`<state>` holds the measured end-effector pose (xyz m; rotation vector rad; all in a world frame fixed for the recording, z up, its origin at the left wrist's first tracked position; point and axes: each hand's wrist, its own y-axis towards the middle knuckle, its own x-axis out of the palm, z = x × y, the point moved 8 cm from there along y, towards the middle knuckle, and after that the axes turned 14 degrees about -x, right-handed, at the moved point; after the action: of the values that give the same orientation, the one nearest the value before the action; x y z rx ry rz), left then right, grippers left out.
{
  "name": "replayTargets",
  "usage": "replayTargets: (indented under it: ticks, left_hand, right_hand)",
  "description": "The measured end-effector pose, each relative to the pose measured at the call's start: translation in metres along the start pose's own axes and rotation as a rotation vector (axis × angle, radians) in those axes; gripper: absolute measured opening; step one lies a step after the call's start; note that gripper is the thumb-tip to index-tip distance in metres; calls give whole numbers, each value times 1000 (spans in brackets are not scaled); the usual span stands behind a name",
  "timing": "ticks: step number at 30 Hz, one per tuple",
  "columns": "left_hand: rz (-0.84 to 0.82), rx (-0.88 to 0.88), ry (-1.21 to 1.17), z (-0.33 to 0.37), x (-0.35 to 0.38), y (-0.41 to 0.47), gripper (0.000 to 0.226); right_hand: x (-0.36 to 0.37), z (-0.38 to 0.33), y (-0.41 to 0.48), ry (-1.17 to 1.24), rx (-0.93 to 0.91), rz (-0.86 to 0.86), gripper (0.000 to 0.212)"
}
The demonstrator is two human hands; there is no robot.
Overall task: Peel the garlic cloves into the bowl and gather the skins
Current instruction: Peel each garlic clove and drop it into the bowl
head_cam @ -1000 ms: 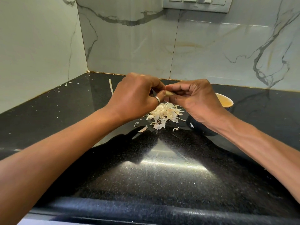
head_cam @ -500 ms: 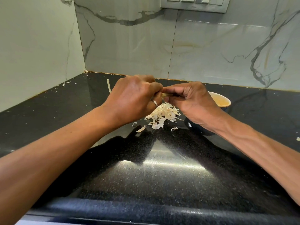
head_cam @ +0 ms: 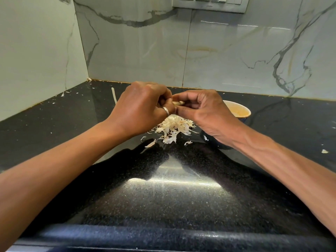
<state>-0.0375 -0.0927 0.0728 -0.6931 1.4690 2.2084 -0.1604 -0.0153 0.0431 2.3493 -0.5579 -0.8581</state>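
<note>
Your left hand and right hand both pinch one garlic clove above the skins. Risk: a slip drops it outside the bowl.

The left forearm and right forearm are bare. The left hand wears a plain silver ring on one finger.

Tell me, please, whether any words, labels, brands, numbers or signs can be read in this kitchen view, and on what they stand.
None: no text can be read anywhere in this view.
The switch panel on the wall: plain, no markings show on the part in view.
The bowl, the ring on the left hand, and the garlic clove pinched between it and the right hand: unmarked.
</note>
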Motion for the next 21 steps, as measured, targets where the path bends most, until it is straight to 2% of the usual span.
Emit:
replayTargets:
  ticks: [21]
  left_hand:
    - [-70,-116,0,-4,2,0,28]
  right_hand:
    - [-4,7,-1,6,56,32,16]
